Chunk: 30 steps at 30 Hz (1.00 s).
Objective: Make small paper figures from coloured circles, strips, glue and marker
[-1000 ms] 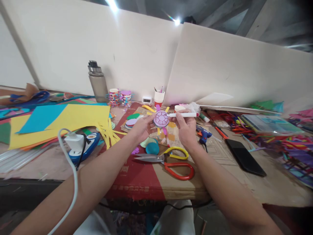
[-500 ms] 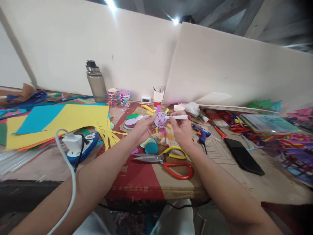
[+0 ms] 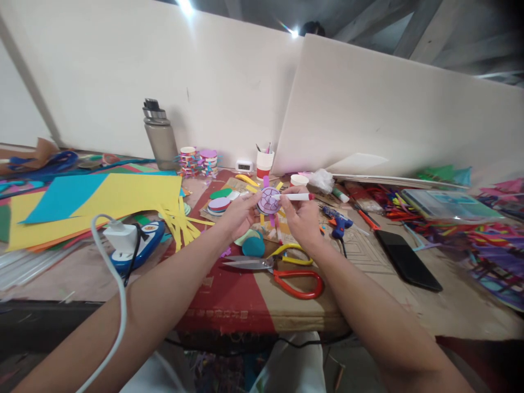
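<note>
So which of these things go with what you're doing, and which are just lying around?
In use:
lilac patterned disc, in the left grip
white marker, in the right grip, its tip at the disc

Lying about, as far as I can tell:
black phone
water bottle
small white clock

Untouched, but perhaps useful: scissors, glue gun

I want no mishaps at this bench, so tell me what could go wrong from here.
The right hand holds the marker at the purple disc in the left hand; a slip could streak the disc.

The white cable crosses in front of the left forearm, so a sideways move might tug its plug.

The scissors lie between the forearms; lowering an arm might knock them.
</note>
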Each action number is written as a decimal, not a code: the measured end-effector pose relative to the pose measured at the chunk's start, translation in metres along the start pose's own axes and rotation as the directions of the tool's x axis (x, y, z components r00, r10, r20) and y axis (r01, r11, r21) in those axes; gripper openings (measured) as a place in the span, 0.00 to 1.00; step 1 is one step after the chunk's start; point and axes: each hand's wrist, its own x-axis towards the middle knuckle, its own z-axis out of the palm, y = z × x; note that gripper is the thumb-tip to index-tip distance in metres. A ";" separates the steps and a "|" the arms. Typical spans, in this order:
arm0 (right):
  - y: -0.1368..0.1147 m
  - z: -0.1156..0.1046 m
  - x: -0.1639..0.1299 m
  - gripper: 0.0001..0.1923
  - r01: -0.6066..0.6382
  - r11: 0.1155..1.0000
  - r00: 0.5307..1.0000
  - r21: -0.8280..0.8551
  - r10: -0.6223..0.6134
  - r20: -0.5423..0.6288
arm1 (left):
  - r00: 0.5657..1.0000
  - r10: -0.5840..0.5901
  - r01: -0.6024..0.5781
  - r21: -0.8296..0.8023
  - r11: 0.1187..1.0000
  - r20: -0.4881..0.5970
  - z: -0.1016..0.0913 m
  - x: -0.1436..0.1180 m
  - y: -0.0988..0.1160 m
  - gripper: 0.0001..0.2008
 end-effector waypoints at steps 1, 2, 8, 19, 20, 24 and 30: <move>0.000 0.000 0.000 0.09 0.002 1.000 1.000 -0.009 -0.002 0.001 | 1.000 0.004 -0.004 0.005 1.000 0.003 -0.001 0.000 -0.001 0.09; 0.000 0.000 0.000 0.09 0.005 1.000 1.000 -0.017 -0.005 0.002 | 1.000 0.007 -0.007 0.011 1.000 0.005 -0.002 0.001 -0.001 0.09; 0.002 0.000 -0.001 0.10 0.027 0.998 1.000 -0.055 -0.027 0.004 | 1.000 0.008 -0.008 0.014 1.000 0.020 -0.003 0.002 -0.002 0.09; 0.002 -0.001 -0.001 0.08 0.041 0.993 0.999 -0.110 -0.040 0.010 | 0.999 0.032 -0.032 -0.016 0.999 0.027 -0.003 0.004 -0.005 0.08; 0.002 -0.001 -0.001 0.08 0.042 0.992 0.999 -0.119 -0.041 0.010 | 0.999 0.033 -0.032 -0.019 0.999 0.030 -0.003 0.004 -0.005 0.08; 0.002 -0.001 -0.001 0.08 0.042 0.990 0.999 -0.136 -0.040 0.013 | 0.999 0.027 -0.026 -0.025 0.999 0.036 -0.003 0.004 -0.005 0.08; 0.000 -0.001 -0.001 0.08 0.051 0.992 0.999 -0.113 -0.050 0.006 | 0.999 0.033 -0.032 -0.019 0.999 0.023 -0.003 0.004 -0.004 0.08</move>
